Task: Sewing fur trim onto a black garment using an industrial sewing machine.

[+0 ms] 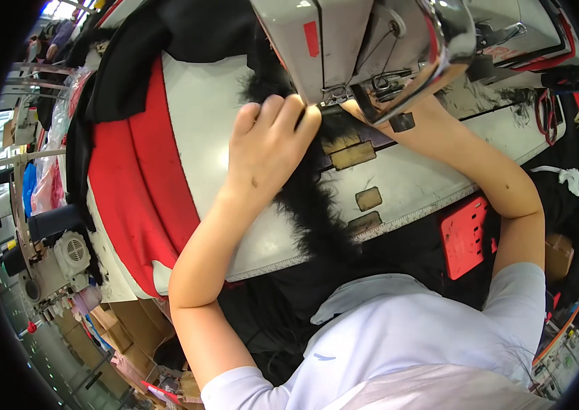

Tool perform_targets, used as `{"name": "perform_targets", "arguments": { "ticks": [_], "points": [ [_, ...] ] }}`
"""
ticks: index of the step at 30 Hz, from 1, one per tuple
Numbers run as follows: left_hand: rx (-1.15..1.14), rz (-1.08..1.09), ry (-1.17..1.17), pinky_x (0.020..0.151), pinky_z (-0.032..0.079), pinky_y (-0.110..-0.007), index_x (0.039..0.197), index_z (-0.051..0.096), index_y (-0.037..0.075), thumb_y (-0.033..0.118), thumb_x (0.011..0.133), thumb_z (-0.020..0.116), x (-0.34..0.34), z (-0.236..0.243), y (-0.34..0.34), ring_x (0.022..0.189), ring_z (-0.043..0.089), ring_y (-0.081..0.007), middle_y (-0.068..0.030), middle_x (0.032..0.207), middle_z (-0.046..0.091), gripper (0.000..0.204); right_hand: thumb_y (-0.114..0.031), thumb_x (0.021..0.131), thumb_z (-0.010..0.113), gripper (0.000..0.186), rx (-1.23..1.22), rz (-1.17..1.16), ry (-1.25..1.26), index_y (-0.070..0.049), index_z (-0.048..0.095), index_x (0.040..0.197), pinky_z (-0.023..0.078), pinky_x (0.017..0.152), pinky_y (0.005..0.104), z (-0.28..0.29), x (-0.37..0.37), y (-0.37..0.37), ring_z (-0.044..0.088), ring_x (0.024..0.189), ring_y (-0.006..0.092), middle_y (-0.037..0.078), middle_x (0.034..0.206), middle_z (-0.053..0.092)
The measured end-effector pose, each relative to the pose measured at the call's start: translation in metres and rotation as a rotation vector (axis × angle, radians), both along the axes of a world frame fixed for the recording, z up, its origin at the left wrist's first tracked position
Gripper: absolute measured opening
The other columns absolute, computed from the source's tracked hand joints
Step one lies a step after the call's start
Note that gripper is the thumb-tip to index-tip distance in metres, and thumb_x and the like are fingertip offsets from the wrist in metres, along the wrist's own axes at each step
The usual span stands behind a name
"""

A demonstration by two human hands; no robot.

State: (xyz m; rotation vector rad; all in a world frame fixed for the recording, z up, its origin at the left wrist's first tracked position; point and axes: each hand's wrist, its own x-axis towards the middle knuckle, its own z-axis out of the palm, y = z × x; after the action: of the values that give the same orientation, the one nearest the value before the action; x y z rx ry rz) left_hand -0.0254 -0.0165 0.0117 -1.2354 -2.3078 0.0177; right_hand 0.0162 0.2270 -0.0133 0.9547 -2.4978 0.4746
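A sewing machine head [310, 48], pale grey with a red patch, stands over the white machine table. Beneath its needle area runs a strip of black fur trim [311, 205], which hangs down over the table's near edge. My left hand [269, 140] is just left of the needle area, fingers curled and closed on the fur trim's edge. From the right, my right hand [395, 130] reaches in under the machine head beside the needle area. Machine parts hide most of its fingers, so its grip does not show.
Red fabric [135, 184] and black fabric [125, 75] drape over the table's left side. A ruler tape [416, 217] follows the near edge. Red-handled scissors [547, 116] lie at the right end. A red perforated plate [465, 236] is below the edge. A motor [71, 253] stands at left.
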Motion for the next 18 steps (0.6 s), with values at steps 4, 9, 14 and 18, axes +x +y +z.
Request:
{"name": "perform_targets", "arguments": {
  "ticks": [4, 9, 14, 18],
  "points": [
    [0.025, -0.170, -0.025, 0.074, 0.036, -0.026, 0.095, 0.062, 0.014, 0.013, 0.072, 0.062, -0.002, -0.007, -0.007, 0.080, 0.056, -0.0098, 0.0036, 0.096, 0.059, 0.023, -0.011, 0.057, 0.066, 0.010, 0.049, -0.026, -0.002, -0.004, 0.061, 0.062, 0.049, 0.069, 0.0344, -0.005, 0.006, -0.002, 0.055, 0.079, 0.0246, 0.006, 0.073, 0.054],
    [0.085, -0.168, -0.080, 0.068, 0.038, -0.024, 0.098, 0.063, 0.009, 0.010, 0.074, 0.063, -0.001, -0.006, -0.003, 0.067, 0.056, -0.0093, 0.0006, 0.096, 0.061, 0.025, -0.014, 0.054, 0.064, 0.009, 0.155, -0.036, 0.023, -0.006, 0.060, 0.057, 0.049, 0.070, 0.0335, 0.009, 0.008, 0.006, 0.055, 0.079, 0.0233, 0.005, 0.074, 0.054],
    [0.074, -0.146, -0.116, 0.064, 0.038, -0.025, 0.096, 0.062, 0.008, 0.008, 0.074, 0.063, 0.002, -0.005, 0.001, 0.057, 0.052, -0.0094, -0.0003, 0.092, 0.060, 0.022, -0.013, 0.064, 0.062, 0.017, 0.211, -0.103, 0.056, -0.008, 0.061, 0.080, 0.050, 0.075, 0.0309, 0.033, 0.010, 0.009, 0.059, 0.085, 0.0183, 0.001, 0.080, 0.055],
    [0.111, -0.149, -0.068, 0.064, 0.038, -0.025, 0.096, 0.062, 0.008, 0.008, 0.075, 0.062, 0.002, -0.010, 0.003, 0.056, 0.051, -0.0096, -0.0009, 0.090, 0.058, 0.021, -0.012, 0.064, 0.062, 0.014, 0.177, -0.124, 0.083, -0.008, 0.060, 0.078, 0.050, 0.076, 0.0316, 0.038, 0.010, 0.007, 0.059, 0.086, 0.0186, 0.001, 0.081, 0.056]
  ]
}}
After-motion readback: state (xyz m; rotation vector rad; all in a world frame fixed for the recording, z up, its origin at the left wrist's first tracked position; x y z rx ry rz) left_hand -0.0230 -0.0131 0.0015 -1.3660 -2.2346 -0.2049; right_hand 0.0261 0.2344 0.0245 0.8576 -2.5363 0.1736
